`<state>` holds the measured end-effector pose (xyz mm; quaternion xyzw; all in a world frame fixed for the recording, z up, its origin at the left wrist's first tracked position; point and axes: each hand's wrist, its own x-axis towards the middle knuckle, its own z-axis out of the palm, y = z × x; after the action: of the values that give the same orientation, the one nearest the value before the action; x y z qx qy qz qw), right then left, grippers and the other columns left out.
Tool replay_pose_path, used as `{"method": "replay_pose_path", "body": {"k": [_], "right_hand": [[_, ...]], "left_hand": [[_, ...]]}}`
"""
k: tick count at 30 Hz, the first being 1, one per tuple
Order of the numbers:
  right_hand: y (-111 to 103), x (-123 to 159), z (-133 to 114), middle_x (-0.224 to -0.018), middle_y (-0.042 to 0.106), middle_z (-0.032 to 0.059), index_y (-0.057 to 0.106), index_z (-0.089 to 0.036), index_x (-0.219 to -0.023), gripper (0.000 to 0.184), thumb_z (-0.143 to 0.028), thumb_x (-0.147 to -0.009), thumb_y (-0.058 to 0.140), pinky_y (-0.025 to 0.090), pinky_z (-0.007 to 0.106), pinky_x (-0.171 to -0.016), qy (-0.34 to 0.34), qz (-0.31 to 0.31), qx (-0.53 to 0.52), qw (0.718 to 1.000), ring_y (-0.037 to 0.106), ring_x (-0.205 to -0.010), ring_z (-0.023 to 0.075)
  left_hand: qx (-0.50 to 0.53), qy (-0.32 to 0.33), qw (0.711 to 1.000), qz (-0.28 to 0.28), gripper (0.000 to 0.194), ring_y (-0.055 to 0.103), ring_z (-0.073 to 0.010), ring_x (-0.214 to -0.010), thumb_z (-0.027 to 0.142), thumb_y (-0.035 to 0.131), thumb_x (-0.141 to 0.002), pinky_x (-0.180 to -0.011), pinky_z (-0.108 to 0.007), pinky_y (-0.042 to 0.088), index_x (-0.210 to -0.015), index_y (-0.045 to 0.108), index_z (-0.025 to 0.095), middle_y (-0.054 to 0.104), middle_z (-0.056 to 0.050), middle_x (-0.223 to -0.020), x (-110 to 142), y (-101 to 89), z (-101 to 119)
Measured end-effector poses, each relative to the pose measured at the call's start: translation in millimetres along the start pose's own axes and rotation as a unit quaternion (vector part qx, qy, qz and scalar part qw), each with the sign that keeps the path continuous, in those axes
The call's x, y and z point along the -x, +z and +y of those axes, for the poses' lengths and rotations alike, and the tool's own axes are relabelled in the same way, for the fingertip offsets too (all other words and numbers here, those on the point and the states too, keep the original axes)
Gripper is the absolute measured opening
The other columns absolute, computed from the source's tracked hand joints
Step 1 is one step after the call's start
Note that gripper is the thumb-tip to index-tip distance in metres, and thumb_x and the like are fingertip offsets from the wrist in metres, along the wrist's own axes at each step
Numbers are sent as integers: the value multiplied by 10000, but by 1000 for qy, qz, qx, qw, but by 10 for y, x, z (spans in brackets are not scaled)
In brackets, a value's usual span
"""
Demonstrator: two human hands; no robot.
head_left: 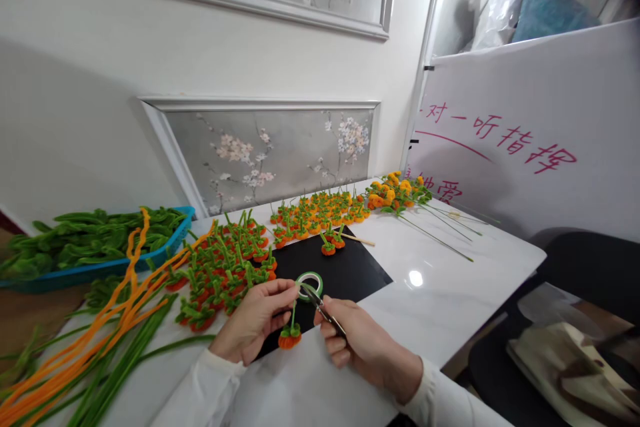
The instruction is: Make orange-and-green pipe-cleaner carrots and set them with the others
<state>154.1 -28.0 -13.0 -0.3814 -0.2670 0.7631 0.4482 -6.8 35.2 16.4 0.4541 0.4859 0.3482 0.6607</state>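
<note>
My left hand (pixel 260 313) pinches the top of a thin green stem, from which a small orange chenille flower (pixel 289 339) with green leaves hangs upside down. My right hand (pixel 363 343) is closed around a slim dark metal hand tool (pixel 330 320); I cannot tell whether it is scissors or pliers. Its tip reaches the stem near my left fingertips. Just behind the tool is a roll of green tape (pixel 311 278), over a black mat (pixel 370 269). Two similar orange flowers (pixel 333 243) stand on the mat's far part.
Rows of orange flower heads (pixel 220 277) and yellow-orange ones (pixel 320 210) cover the table's back and left. Finished long-stemmed flowers (pixel 395 193) lie back right. A blue basket (pixel 170 250) holds green chenille pieces. Orange chenille strips (pixel 125 320) and green stems lie front left.
</note>
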Motion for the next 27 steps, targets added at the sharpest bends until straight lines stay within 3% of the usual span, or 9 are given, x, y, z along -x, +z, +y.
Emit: {"method": "replay_pose_path", "body": {"k": [4,11,17,22,25,27], "right_hand": [[37,11,-15,-505,234,-110,404,-196,-736,317,-453,-921,413,63,167,-393,30,-4,1,1000,120,-383,21],[127,-18,-79,-483,231,-114,382,-203,-741,316,-426,-959,331,55,154,-375,14,-12,8,1000,115,-363,23],[171,-64,-111,-470,232,-120,373,-201,-730,312,-426,-945,369,46,151,-371,14,11,27,999,128,-348,17],[138,-92,-86,-475,227,-123,374,-207,-719,320,-465,-889,455,45,163,-379,-3,-13,38,999,111,-363,25],[50,-100,-173,-524,317,-98,451,-197,-785,347,-526,-887,416,98,172,-386,-65,-21,98,993,160,-385,32],[-54,-127,-284,-624,435,-42,524,-177,-843,381,-506,-920,348,192,188,-405,-158,14,211,964,290,-434,53]], "left_hand": [[-5,-4,1000,-2,334,525,-37,-501,322,862,-534,-476,-112,473,-737,680,131,578,33,-613,0,21,-7],[-18,-7,999,-26,270,536,-44,-521,304,823,-604,-507,-119,473,-760,681,135,595,21,-640,2,13,-19],[-15,-8,1000,-25,226,526,-37,-507,274,809,-624,-509,-119,467,-755,681,141,592,24,-649,12,14,-11],[-26,2,999,-24,249,534,-43,-532,298,810,-622,-515,-123,462,-750,663,142,601,23,-668,18,9,-17],[-49,29,998,-3,268,590,-71,-615,338,793,-636,-491,-111,432,-752,638,152,625,17,-690,29,22,-6],[-53,53,997,19,284,633,-102,-683,350,789,-633,-500,-121,436,-763,621,161,644,13,-711,40,42,4]]}}
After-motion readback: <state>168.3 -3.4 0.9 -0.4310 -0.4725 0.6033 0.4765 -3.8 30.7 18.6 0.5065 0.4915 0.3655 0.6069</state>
